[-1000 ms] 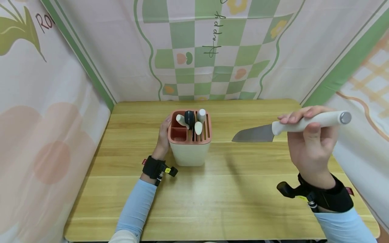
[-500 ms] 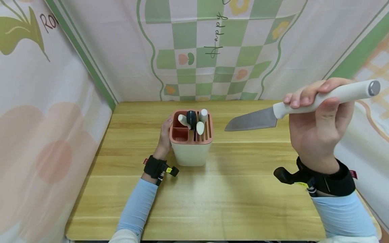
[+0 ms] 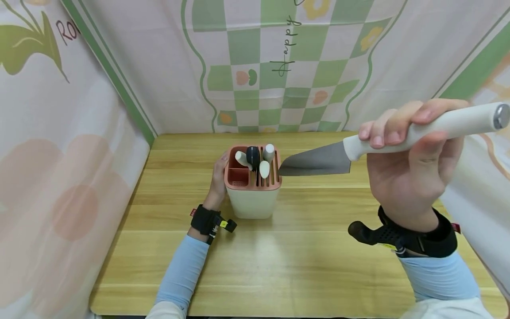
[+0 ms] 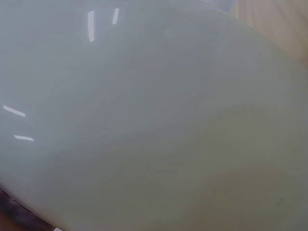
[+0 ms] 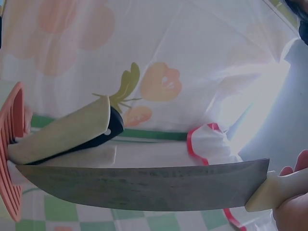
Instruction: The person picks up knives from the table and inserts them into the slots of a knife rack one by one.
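Note:
My right hand (image 3: 414, 164) grips the white handle of a kitchen knife (image 3: 318, 160), raised over the right of the table with its blade pointing left. In the head view the blade's tip overlaps the right rim of the knife holder (image 3: 253, 204), which has a cream body and a pink slotted top. The right wrist view shows the knife's broad blade (image 5: 149, 187) in front of white handles, its tip close to the pink slotted top (image 5: 10, 154). My left hand (image 3: 218, 179) rests along the holder's left wall, its fingers partly hidden. That pale wall (image 4: 154, 96) fills the left wrist view.
Several utensils stand in the holder: a black handle (image 3: 253, 156), a white handle (image 3: 268, 153) and other pale ones. Two open compartments lie at its left. The wooden table (image 3: 318, 266) ends at a patterned cloth (image 3: 307, 88) behind and at both sides.
The knife in my right hand has risen and come left, its tip going from well right of the holder to overlapping its right rim. My left hand has stayed on the holder.

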The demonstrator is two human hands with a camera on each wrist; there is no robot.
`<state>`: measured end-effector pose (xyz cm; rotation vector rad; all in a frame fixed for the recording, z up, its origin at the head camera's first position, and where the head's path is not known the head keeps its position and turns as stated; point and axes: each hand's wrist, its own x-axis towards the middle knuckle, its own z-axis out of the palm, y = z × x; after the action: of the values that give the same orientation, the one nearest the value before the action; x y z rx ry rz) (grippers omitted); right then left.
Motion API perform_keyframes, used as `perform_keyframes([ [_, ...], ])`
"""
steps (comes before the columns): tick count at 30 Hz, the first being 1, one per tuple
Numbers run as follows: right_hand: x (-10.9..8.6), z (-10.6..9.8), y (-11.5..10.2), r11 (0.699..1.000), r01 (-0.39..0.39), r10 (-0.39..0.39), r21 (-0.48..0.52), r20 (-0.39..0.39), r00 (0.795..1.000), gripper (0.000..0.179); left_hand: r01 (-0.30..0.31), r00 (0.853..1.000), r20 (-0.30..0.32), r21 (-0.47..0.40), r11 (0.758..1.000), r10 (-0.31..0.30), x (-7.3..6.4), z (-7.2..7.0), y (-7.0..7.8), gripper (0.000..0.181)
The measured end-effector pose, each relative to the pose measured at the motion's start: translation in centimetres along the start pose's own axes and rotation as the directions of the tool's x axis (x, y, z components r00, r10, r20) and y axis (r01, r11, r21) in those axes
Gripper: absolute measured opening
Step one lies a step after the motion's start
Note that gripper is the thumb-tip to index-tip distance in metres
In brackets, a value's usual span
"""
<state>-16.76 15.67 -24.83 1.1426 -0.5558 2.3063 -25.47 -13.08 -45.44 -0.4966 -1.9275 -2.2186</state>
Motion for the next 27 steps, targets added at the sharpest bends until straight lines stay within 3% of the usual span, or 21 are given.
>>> perform_keyframes([
  [9, -0.3, -0.4, 1.5, 0.999, -0.052, 0.051, 0.011, 0.091, 0.995, 0.034, 0.002, 1.0, 0.0, 0.023, 1.0, -0.002, -0.1, 0.0, -0.1, 0.063],
  [17, -0.4, -0.9, 2.5, 0.998, -0.066, 0.068, -0.023, 0.135, 0.989, 0.039, 0.006, 1.0, -0.002, 0.017, 1.0, -0.006, 0.0, 0.2, -0.1, 0.062],
  [27, -0.8, 0.8, 3.6, 0.987, -0.141, 0.151, -0.077, 0.145, 0.978, 0.032, -0.001, 1.0, -0.013, 0.024, 1.0, 0.001, 0.0, 0.0, -0.2, 0.057],
])
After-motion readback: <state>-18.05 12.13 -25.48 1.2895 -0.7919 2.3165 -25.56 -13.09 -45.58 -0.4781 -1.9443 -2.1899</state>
